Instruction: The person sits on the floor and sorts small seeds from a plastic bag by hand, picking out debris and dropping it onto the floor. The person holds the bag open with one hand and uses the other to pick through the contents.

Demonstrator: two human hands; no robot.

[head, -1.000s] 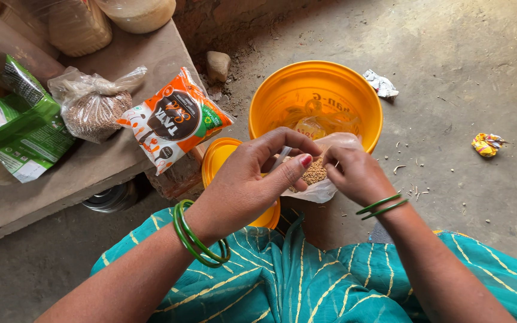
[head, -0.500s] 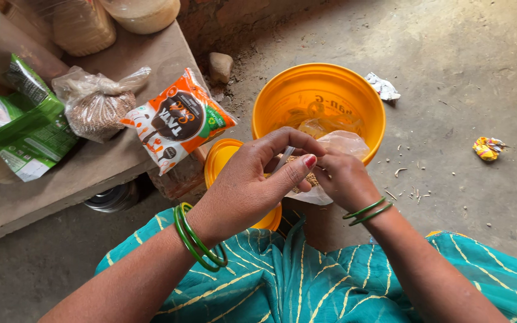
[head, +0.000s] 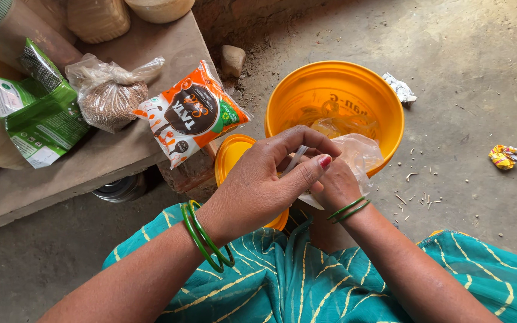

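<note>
Both hands meet mid-frame, just below the orange bucket (head: 336, 98). The left hand (head: 264, 182) pinches the twisted neck of a clear plastic bag (head: 360, 152), and the right hand (head: 333, 185) grips that bag from underneath. An orange lid (head: 231, 155) sits just left of them. An orange packet (head: 189, 119) and 1 green pouch (head: 37, 113) lie on the bench (head: 91, 167), upper left.

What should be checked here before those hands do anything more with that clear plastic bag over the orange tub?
1. Both hands on the bag: ok. The left hand and right hand pinch the clear plastic bag.
2. Bag over the orange tub: ok.
3. Bag mouth open or shut: cannot tell, the hands hide it.
4. Orange lid off the tub: ok, beside it.
5. Floor free of litter: not ok, wrappers and bits lie there.
</note>
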